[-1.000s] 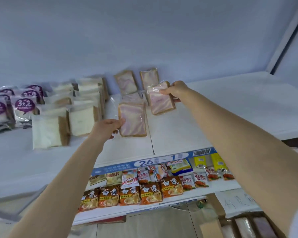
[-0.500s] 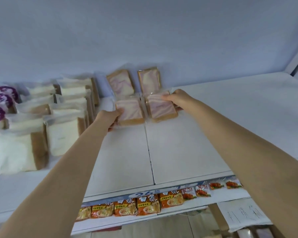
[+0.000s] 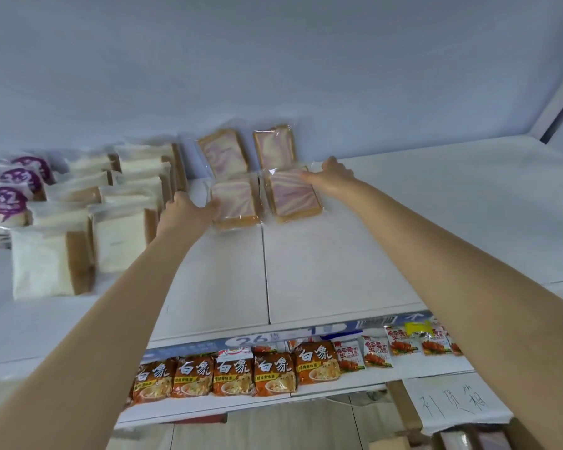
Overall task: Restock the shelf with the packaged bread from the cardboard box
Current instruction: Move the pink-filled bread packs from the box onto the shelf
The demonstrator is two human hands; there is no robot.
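now both my arms reach deep onto the upper shelf (image 3: 338, 254), towards its back wall. my left hand (image 3: 189, 211) meets the left edge of the front left bread pack (image 3: 236, 203), which lies flat on the shelf; the fingers touch its wrapper, but their tips are hidden behind the hand, so i cannot tell whether they pinch it or only press against it. my right hand (image 3: 333, 172) sits at the far right corner of the front right bread pack (image 3: 293, 196), fingers lying over the wrapper's edge; whether they grip it i cannot tell either. these two marbled, purple-swirled packs lie side by side, just apart. right behind them two more marbled packs (image 3: 223, 155) lean against the back wall. to the left stand rows of white bread packs (image 3: 121, 238), and beyond those, purple-labelled bags (image 3: 5, 203). on the shelf below, orange noodle packets (image 3: 234, 371) line the front. at the bottom right shows a flap of the cardboard box (image 3: 403, 410), with a handwritten sheet on it.
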